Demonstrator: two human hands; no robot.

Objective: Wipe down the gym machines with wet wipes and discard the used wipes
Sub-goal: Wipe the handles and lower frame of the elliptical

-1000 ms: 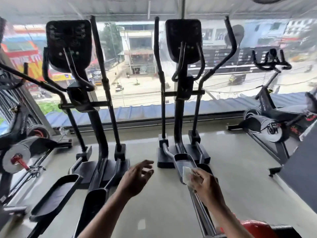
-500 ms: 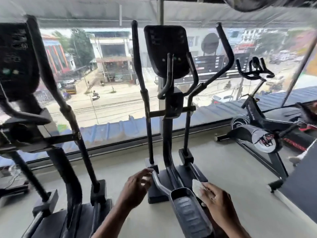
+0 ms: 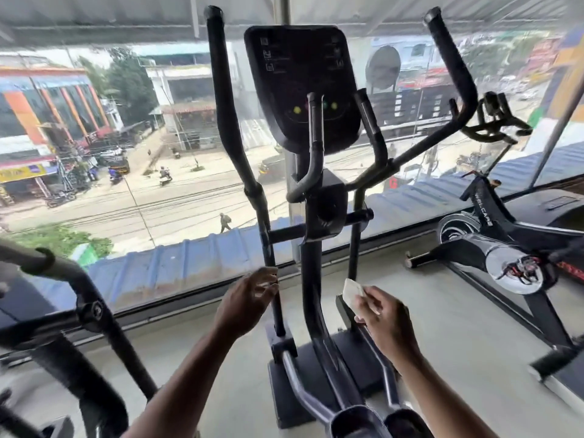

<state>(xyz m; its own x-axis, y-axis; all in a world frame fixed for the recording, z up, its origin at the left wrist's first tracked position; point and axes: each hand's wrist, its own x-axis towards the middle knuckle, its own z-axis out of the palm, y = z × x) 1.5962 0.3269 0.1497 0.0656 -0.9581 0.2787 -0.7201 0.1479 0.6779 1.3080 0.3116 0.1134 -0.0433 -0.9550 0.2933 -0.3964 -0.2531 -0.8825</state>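
A black elliptical trainer stands straight ahead, its dark console at the top centre between two long swing arms. My right hand pinches a small white wet wipe just right of the central post, low down. My left hand hovers beside the lower part of the left swing arm, fingers loosely curled with nothing in them; the fingertips are close to the bar, and contact is unclear.
A second elliptical fills the lower left. A spin bike stands at the right. A large window runs behind the machines, with a street below. Pale floor lies between the elliptical and the bike.
The view has closed in on the right-hand elliptical and risen from its pedals to its post. Both hands have lifted; the right still holds the wipe, the left has neared the left swing arm.
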